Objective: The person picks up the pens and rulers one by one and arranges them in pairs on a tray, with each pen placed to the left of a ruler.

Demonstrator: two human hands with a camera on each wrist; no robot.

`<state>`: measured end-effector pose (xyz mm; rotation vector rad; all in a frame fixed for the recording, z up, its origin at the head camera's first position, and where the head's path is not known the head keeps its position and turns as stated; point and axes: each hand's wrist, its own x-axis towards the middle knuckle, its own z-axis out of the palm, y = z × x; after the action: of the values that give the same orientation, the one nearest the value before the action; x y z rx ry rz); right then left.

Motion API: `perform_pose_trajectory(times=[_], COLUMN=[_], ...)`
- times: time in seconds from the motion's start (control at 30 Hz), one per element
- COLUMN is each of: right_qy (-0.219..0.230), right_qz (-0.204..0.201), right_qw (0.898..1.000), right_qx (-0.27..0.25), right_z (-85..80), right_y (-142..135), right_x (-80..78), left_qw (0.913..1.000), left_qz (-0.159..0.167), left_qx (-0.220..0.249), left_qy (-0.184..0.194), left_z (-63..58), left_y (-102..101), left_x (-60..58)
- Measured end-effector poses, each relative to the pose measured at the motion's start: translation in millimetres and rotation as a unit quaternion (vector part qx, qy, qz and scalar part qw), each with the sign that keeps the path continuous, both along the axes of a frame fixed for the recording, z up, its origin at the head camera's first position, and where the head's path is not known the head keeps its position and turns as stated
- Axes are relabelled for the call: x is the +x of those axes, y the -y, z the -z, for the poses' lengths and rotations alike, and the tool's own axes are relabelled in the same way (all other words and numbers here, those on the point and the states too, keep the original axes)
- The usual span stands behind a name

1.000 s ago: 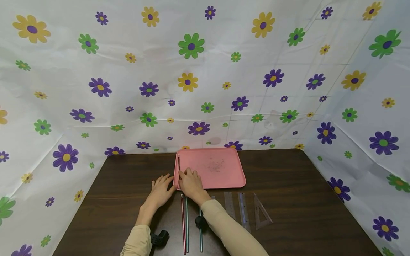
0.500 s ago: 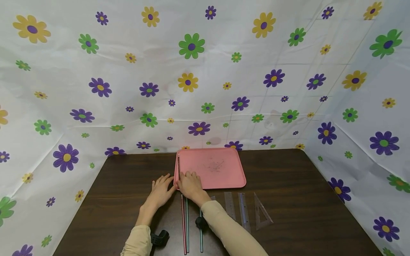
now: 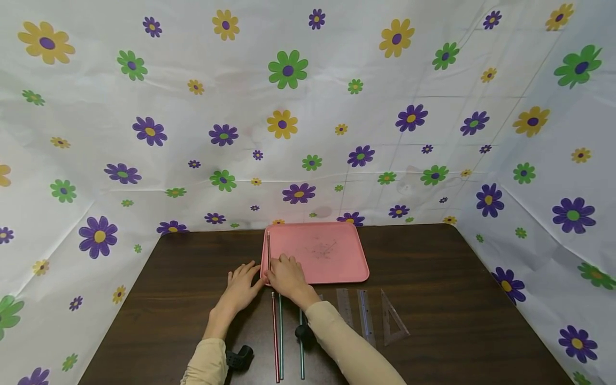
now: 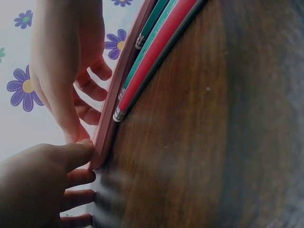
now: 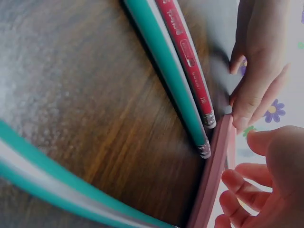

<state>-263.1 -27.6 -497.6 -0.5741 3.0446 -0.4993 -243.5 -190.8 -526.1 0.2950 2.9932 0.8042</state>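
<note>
Below frame centre, touching tray (image 3: 332, 270) corner with left hand (image 3: 240, 287), fingers extended; resting right hand (image 3: 289, 278) by dark pencil (image 3: 269, 247) along tray's left edge, cannot tell whether gripping; best aligning gently, bracing tray.

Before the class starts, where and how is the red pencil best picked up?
Probably pinch the red pencil mid-shaft, from above and the left: it lies flat, a green pencil runs close along its right, and its eraser end sits near the tray.

Looks like a screened-off work booth, closed in on 3 sides by flower-print sheeting (image 3: 320, 99) around a wood-grain table (image 3: 452, 299).
</note>
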Motion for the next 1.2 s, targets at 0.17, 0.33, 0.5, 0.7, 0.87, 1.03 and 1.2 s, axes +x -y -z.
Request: perform_pose_trajectory(times=[0.17, 0.33, 0.5, 0.7, 0.87, 1.03, 1.2], right_qy=[-0.003, -0.012, -0.024, -0.044, -0.051, -0.062, -0.069], right_qz=[-0.002, 0.001, 0.005, 0.002, -0.001, 0.001, 0.006], right_qw=[1.0, 1.0, 1.0, 0.999, 0.999, 0.998, 0.997], right_qx=[-0.015, -0.013, -0.014, -0.016, -0.01, -0.007, -0.016], right_z=[-2.7, -4.5, -5.6, -8.8, -12.0, -11.9, -11.9], right_y=[-4.9, -11.5, -16.6, -21.1, -26.1, -32.1, -37.4], right_x=[0.8, 2.5, 5.0, 9.1, 13.7, 15.8, 18.7], left_qw=[1.0, 1.0, 0.9999, 0.9999, 0.9999, 1.0, 1.0], left_qz=[-0.001, -0.002, -0.002, -0.003, -0.003, -0.002, -0.004], left_qx=[-0.001, 0.0, -0.001, -0.002, 0.002, 0.005, 0.006], left_qy=[0.002, 0.008, 0.011, 0.01, 0.009, 0.008, 0.007], left_z=[0.5, 1.4, 1.0, 0.6, 0.1, -1.4, -3.3], left_y=[0.1, 0.0, -0.1, -0.1, -0.3, -0.8, -0.9], left_x=[0.2, -0.1, -0.4, 0.2, 1.1, 1.6, 2.0])
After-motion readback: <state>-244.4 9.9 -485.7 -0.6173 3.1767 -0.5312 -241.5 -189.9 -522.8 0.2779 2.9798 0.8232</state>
